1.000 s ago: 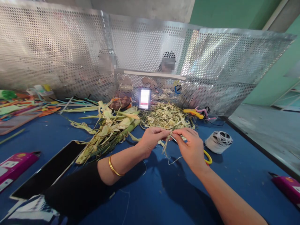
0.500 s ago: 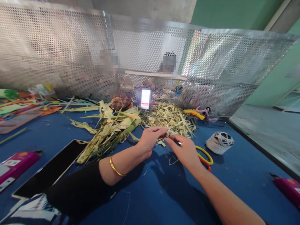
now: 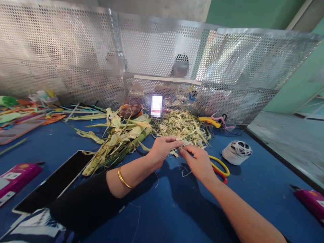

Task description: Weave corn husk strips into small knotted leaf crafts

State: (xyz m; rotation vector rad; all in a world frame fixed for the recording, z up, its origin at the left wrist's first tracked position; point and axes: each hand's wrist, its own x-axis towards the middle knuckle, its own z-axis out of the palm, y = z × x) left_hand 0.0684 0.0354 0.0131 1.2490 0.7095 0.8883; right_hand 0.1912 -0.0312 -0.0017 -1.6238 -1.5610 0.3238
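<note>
My left hand [image 3: 163,150], with a gold bangle at the wrist, is closed in a pinch above the blue table. My right hand [image 3: 199,163] meets it there, thumb and forefinger pinched close to the left fingertips. Something small and pale sits between the fingers, mostly hidden, so its kind cannot be told. Just behind the hands lies a heap of shredded dry husk strips [image 3: 183,125]. Beside my right hand are yellow and red looped handles [image 3: 225,165], apparently of scissors, partly covered by the hand. A loose thin thread [image 3: 186,172] lies below the fingers.
Longer corn husks [image 3: 121,143] lie left, next to a dark tablet [image 3: 54,185]. A white string spool [image 3: 236,152] stands right. Magenta power strips [image 3: 19,180] sit at both sides. A lit phone [image 3: 156,106] leans against the perforated metal screen [image 3: 157,47]; people sit behind it.
The fingertips of both hands have drawn closer together, and the small pale piece between them shows less. My right hand has shifted slightly; the things on the table lie as before.
</note>
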